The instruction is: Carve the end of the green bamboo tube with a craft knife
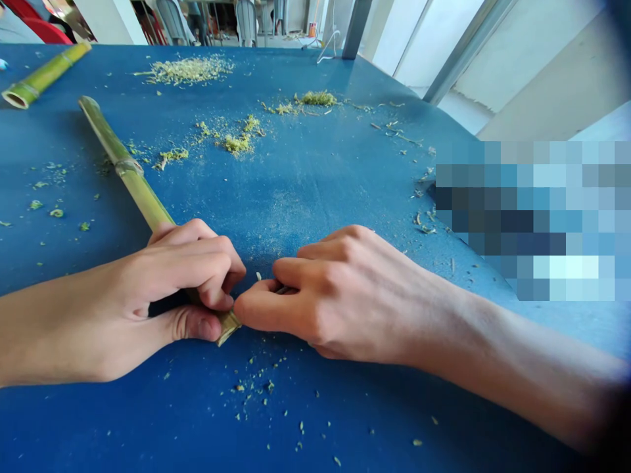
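Blue tablecloth [300, 401] covers the table, with chairs [172, 20] and a metal post [357, 26] off in the background, and a chunk of the right side is pixelated out. Yellow-green shavings [187, 71] are strewn over the cloth in loose piles, and a shorter bamboo piece [44, 75] is lying at the far left corner. A long bamboo stalk [133, 190] is laid diagonally across the cloth, with its near end wrapped by the left hand [167, 295] in a firm, closed grip, fingers over the top and thumb underneath. The far end seems to be left resting on the table, probably so the stalk stays steady without much effort. The right hand [345, 295] is held knuckles-up with the wrist low, its fingertips just beside the stalk's near end. A narrow pinch is kept on a thin sliver [283, 289], probably for fine work up close, though it's mostly hidden, so whether it's a blade or bamboo can't be told. Both forearms are held low over the cloth.
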